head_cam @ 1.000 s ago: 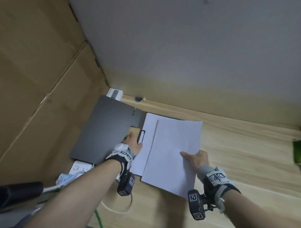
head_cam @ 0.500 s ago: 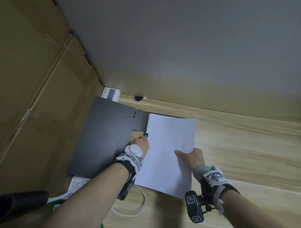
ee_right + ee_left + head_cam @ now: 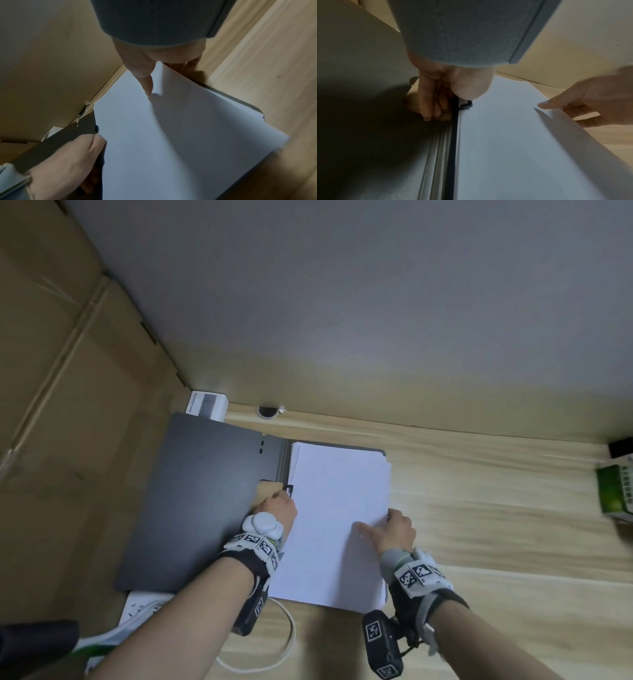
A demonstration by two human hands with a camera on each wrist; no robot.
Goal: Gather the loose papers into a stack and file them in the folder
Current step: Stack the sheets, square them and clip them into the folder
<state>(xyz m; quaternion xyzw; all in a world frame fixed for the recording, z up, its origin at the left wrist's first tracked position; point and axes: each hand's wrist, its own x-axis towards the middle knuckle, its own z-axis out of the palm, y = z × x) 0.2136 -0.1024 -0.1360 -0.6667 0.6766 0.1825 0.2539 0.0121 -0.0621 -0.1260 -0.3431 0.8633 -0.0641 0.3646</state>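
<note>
On the right half of the open grey folder [image 3: 205,491] lies the stack of white papers [image 3: 335,525]. At its spine edge the left hand [image 3: 277,508] curls its fingers round the black clip [image 3: 465,105]. Gripping the stack's right edge, the right hand [image 3: 394,530] has its thumb on top, fingers underneath. Beneath is a wooden desk [image 3: 496,525]; a green box [image 3: 615,494] sits far right.

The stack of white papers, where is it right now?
In the head view, the stack of white papers lies on the open grey folder's right half, between the left hand at the spine and the right hand.
</note>
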